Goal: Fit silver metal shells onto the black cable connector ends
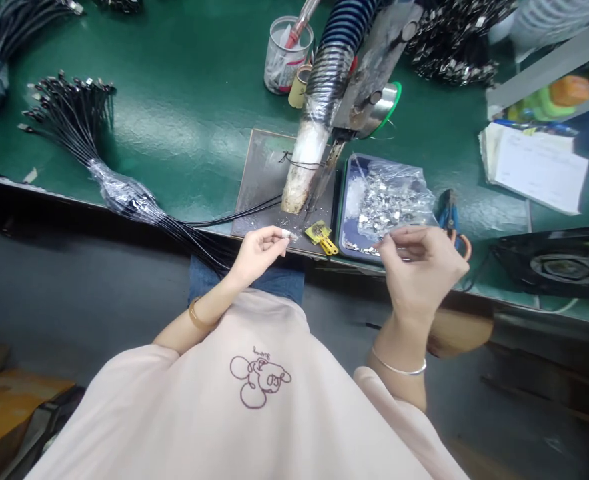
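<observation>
My left hand [260, 253] is closed in a pinch over the front edge of a dark board [261, 163]. Between its thumb and forefinger sits a small whitish, metallic piece [289, 235]. My right hand [421, 267] hovers at the front right corner of a blue tray [348, 200], thumb and fingertips together; whatever they hold is too small to make out. Inside the tray, a clear plastic bag [394, 193] and loose small silvery metal parts are visible. A yellow cutter-like tool [327, 241] lies between my hands.
Above the board hangs a taped hose [319, 107] beside a metal arm with a solder spool [381, 110]. Bundled black cables [124, 193] lie left, reaching over the table edge. Blue-handled pliers [447, 208], papers [537, 167] and a black fan-like device [564, 263] are right.
</observation>
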The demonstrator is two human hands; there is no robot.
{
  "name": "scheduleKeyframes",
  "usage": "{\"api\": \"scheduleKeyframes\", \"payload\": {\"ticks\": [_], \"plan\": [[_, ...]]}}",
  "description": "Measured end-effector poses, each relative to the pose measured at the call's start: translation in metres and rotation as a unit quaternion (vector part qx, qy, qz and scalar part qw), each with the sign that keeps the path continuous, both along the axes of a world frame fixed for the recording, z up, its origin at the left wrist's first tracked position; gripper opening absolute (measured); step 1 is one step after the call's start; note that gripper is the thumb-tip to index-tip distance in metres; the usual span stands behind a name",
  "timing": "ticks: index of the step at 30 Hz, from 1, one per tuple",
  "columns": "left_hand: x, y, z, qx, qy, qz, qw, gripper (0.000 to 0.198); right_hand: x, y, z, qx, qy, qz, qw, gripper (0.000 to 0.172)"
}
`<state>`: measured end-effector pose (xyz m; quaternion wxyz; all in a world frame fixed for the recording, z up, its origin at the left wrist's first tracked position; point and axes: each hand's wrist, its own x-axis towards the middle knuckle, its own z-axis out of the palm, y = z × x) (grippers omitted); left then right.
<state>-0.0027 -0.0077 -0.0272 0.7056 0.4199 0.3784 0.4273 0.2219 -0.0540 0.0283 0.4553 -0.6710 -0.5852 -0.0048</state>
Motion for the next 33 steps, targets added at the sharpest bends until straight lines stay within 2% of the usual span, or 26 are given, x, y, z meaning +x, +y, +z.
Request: {"api": "scheduleKeyframes", "payload": {"ticks": [3,7,10,15,22,25,30,33], "plan": [[-0.001,0.002,0.006,-0.007,-0.005,-0.004,1.0,0.03,-0.029,-0.002,-0.002,-0.015,0.111,0.06,0.992,0.013],[-0.002,0.002,0.016,0.018,0.015,-0.013,1.0,0.031,-0.064,0.0,-0.014,-0.022,0.152,0.124,0.98,0.009],[-0.001,0.002,0.02,0.041,0.027,-0.015,0.999,0.035,-0.075,0.003,-0.025,-0.044,0.19,0.162,0.967,0.008],[0.002,0.001,0.016,0.079,0.048,-0.01,0.996,0.036,-0.076,0.007,-0.034,-0.059,0.248,0.177,0.951,0.005],[0.002,-0.003,0.01,0.164,0.092,0.012,0.982,0.024,-0.072,0.006,-0.03,-0.06,0.257,0.191,0.945,0.008],[0.0,-0.002,0.01,0.225,0.138,0.02,0.964,0.021,-0.071,0.005,-0.027,-0.069,0.235,0.19,0.951,0.009],[-0.002,-0.001,0.009,0.353,0.205,0.02,0.913,0.018,-0.07,0.003,-0.022,-0.066,0.168,0.184,0.966,0.01],[-0.001,-0.004,0.013,0.373,0.205,0.021,0.905,0.023,-0.073,-0.001,-0.025,-0.048,0.187,0.181,0.964,0.011]]}}
